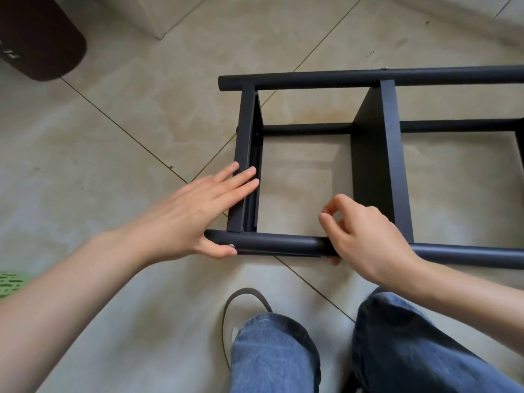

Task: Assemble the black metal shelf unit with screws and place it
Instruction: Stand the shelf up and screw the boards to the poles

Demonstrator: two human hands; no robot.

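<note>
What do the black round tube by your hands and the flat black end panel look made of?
Black round tube: likely metal, matte black coating with a soft highlight along it; a silver screw head sits at its end. Flat black end panel: thin sheet with a folded edge, probably coated steel.

Your left hand (195,214) is flat, palm down, fingers straight and close together, pointing up and to the right. The fingertips (249,174) rest on a black panel (246,154); the thumb is tucked under, pressing the near tube (283,245). Left forearm is bare, coming in from the lower left. Your right hand (365,236) is curled, knuckles up, draped over the same tube with the thumb below it. Its index finger bends toward the thumb, tips apart, nothing between them. Right forearm enters from the right edge. Both knees are bent below the hands.
</note>
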